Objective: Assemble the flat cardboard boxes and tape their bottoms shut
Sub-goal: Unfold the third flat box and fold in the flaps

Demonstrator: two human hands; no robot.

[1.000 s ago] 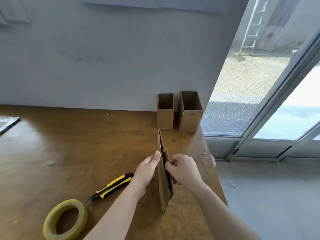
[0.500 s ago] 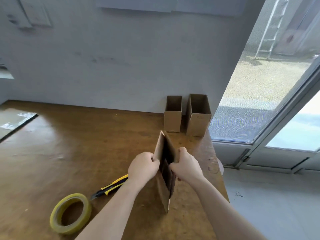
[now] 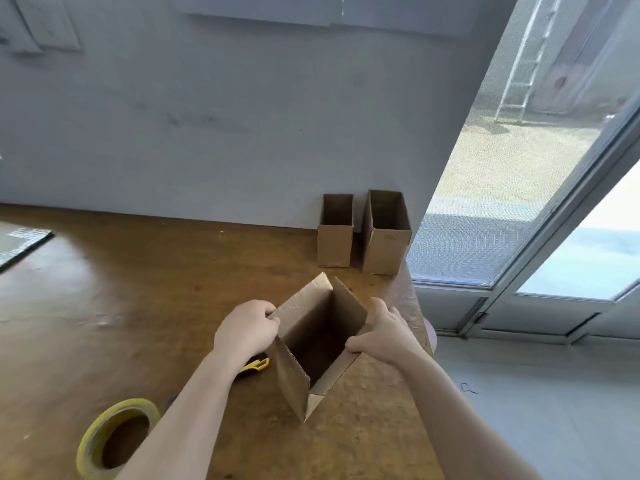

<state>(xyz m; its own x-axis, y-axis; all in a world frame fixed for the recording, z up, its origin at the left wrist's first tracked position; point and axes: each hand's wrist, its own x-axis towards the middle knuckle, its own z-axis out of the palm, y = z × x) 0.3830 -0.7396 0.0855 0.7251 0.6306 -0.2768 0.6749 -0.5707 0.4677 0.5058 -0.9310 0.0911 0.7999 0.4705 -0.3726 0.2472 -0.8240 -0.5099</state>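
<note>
A small brown cardboard box [image 3: 294, 379] stands on the wooden table [image 3: 138, 299], pulled open into a rectangular tube with its top facing me. My left hand [image 3: 247, 327] pinches its left corner edge. My right hand [image 3: 384, 332] grips the right wall, thumb at the near rim. A yellow tape roll [image 3: 114, 434] lies at the near left. A yellow and black utility knife [image 3: 254, 365] lies mostly hidden under my left forearm.
Two assembled open-topped boxes [image 3: 335, 233] [image 3: 387, 237] stand against the grey wall at the table's far right corner. The table's right edge drops to a grey floor [image 3: 536, 393] beside a glass door. A flat dark sheet [image 3: 20, 240] lies at the far left.
The flat box has been spread open from a thin folded sheet into a rectangular tube. My hands moved apart with its sides. The camera tilted closer.
</note>
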